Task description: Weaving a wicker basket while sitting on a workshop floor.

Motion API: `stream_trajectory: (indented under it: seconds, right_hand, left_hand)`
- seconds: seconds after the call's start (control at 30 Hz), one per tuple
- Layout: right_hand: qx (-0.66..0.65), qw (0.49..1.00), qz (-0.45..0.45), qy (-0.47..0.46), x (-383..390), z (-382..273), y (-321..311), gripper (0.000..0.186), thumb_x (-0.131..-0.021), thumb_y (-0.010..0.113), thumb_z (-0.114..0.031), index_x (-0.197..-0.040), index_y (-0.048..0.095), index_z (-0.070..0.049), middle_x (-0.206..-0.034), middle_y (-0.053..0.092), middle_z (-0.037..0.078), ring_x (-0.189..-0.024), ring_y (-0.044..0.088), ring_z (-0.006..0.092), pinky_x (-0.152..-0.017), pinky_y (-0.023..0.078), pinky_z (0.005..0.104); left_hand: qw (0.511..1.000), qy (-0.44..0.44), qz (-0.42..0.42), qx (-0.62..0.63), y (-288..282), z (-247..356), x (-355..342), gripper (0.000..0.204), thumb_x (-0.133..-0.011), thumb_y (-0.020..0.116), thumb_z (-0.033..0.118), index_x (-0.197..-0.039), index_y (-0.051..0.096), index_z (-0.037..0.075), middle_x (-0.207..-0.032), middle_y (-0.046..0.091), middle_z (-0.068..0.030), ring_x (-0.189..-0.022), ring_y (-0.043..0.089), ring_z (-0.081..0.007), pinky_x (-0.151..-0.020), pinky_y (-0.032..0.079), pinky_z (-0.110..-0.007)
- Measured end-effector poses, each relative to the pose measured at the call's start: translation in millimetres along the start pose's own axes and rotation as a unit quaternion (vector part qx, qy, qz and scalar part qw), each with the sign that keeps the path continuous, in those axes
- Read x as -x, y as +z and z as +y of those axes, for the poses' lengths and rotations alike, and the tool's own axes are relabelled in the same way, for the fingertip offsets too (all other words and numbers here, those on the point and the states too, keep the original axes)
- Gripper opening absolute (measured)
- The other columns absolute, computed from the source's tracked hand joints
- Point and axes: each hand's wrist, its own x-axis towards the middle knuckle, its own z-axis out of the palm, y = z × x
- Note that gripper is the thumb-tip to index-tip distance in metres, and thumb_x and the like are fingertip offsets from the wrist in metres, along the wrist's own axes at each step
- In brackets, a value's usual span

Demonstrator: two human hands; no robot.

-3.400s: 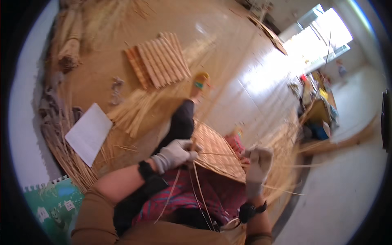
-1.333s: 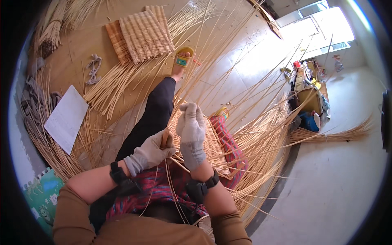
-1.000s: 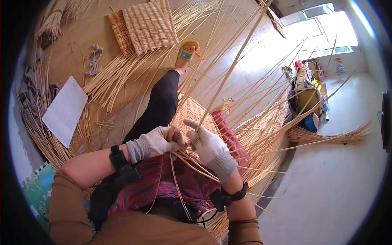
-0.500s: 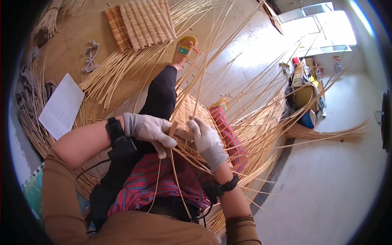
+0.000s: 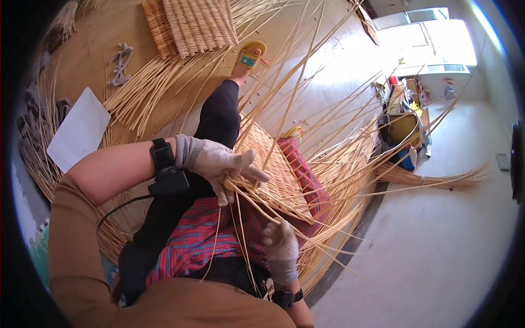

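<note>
A tan woven wicker panel [image 5: 276,164] rests across my lap, with long loose strands standing out from its edges. My left hand [image 5: 219,161], in a pale glove, grips the panel's near left corner, its index finger stretched over the weave. Below the panel's near edge, my right hand [image 5: 281,246], also gloved, is closed round wicker strands [image 5: 257,206] that run from that corner. Exactly how many strands it holds is hidden by the fingers. Thin strand ends [image 5: 243,240] hang from the corner over my red striped cloth [image 5: 199,227].
Two finished woven panels [image 5: 199,27] lie on the floor at the far left beside loose strands [image 5: 145,90]. A white sheet [image 5: 79,131] is at the left. A large strand bundle [image 5: 342,180] spreads at my right, near a cluttered bin [image 5: 404,131] and another bundle [image 5: 432,176].
My right hand has moved from the panel's edge down toward me, drawing strands along. My left hand has shifted slightly up and right, its index finger now stretched out.
</note>
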Motion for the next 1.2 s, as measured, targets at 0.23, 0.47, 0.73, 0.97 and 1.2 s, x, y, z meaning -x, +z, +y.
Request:
stream_trajectory:
  seconds: [0.23,0.47,0.73,0.97,1.2]
  right_hand:
    - [0.156,0.877,-0.037,-0.452,26.3,-24.6,28.5,0.022,-0.09,0.075,0.007,-0.109,0.068,0.0,-0.104,0.071,0.013,-0.091,0.073,0.022,-0.08,0.062,0.0351]
    - [0.323,0.525,-0.117,-0.779,-14.3,-83.0,125.6,0.029,-0.086,0.077,0.01,-0.111,0.066,0.0,-0.103,0.068,0.015,-0.09,0.074,0.0296,-0.076,0.064,0.0396]
    - [0.433,0.307,-0.536,-0.656,32.5,-1.1,184.8,0.018,-0.077,0.066,-0.023,-0.093,0.064,-0.014,-0.096,0.062,0.004,-0.095,0.064,0.021,-0.077,0.057,0.0327]
    - [0.563,0.417,-0.548,-0.456,39.5,-59.4,44.8,0.024,-0.087,0.065,-0.015,-0.11,0.067,-0.01,-0.115,0.069,0.007,-0.124,0.067,0.0233,-0.109,0.054,0.038]
    - [0.55,0.43,-0.477,-0.534,66.8,-133.7,76.4,0.026,-0.078,0.073,-0.011,-0.104,0.071,-0.006,-0.109,0.069,0.009,-0.115,0.071,0.0275,-0.091,0.063,0.0367]
  left_hand:
    - [1.0,0.007,0.0,-0.022,-0.5,-7.4,-3.7,0.116,-0.084,0.035,0.095,-0.164,0.038,0.011,-0.142,0.059,-0.0202,-0.101,0.074,-0.0315,-0.094,0.063,-0.043]
    - [0.999,0.011,-0.001,-0.048,-4.7,-12.0,-4.3,0.104,-0.096,0.032,0.086,-0.162,0.04,0.005,-0.15,0.055,-0.021,-0.101,0.073,-0.0354,-0.095,0.061,-0.046]
    - [0.994,-0.027,0.04,-0.102,1.3,-3.9,-7.5,0.094,-0.1,0.026,0.08,-0.162,0.044,0.012,-0.16,0.048,-0.0159,-0.132,0.059,-0.0307,-0.109,0.052,-0.047]
    - [0.999,0.03,0.01,-0.028,9.8,-10.2,-1.0,0.103,-0.094,0.03,0.087,-0.164,0.039,0.013,-0.161,0.047,-0.0168,-0.122,0.067,-0.0326,-0.106,0.056,-0.047]
    - [0.996,-0.022,0.058,-0.063,22.6,5.5,6.3,0.112,-0.086,0.027,0.095,-0.164,0.039,0.015,-0.148,0.057,-0.0206,-0.103,0.074,-0.031,-0.093,0.063,-0.044]
